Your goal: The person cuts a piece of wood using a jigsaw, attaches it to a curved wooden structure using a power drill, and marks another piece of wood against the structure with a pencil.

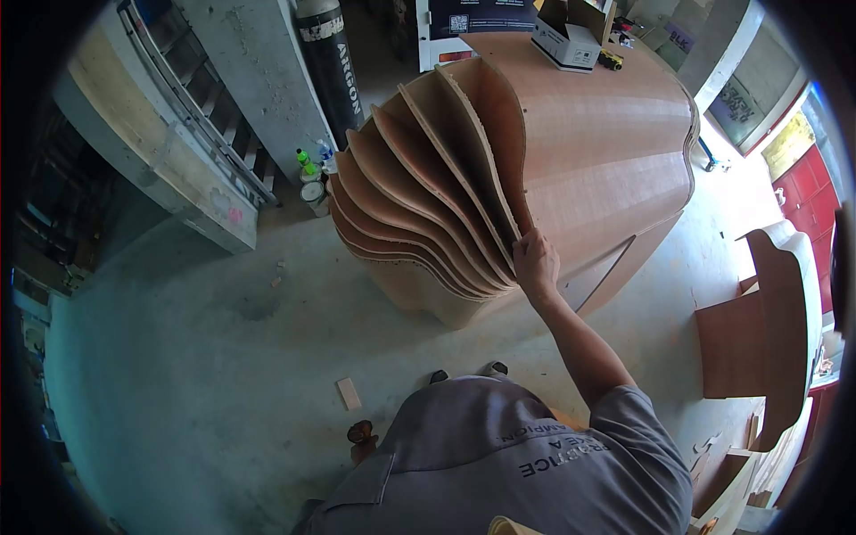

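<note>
Stretched forward, my right hand (537,259) is closed on the edge of a curved plywood panel (505,134), at the near end of a large wooden piece. Several wavy plywood ribs (419,169) fan out to the left of that hand. Smooth bent plywood (597,134) covers the piece to the right. My left hand (360,439) hangs low beside my body, in shadow. Its fingers look curled, and I cannot make out what they hold, if anything.
An open cardboard box (567,46) and a yellow-black tool (611,60) sit on the wooden piece. Behind stand an argon cylinder (332,71) and a ladder (201,98). A small wood offcut (348,393) lies on the floor. Another curved wooden piece (758,330) is at right.
</note>
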Action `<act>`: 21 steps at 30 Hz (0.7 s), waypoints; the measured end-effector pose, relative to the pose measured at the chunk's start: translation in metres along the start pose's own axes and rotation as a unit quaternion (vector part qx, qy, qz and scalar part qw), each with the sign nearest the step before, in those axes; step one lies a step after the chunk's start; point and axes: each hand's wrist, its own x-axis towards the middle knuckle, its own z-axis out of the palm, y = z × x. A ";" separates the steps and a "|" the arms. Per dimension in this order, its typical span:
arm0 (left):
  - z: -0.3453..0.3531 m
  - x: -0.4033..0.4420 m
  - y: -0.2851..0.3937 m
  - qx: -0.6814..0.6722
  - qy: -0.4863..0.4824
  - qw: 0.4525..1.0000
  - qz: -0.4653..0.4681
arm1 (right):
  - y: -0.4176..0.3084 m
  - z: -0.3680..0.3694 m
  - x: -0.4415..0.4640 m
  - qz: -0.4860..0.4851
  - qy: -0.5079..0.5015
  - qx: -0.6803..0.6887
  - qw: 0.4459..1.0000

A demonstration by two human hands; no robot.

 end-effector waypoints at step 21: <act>0.024 -0.011 0.068 -0.045 -0.027 0.963 0.264 | -0.007 -0.016 0.031 -0.094 -0.081 -0.005 0.992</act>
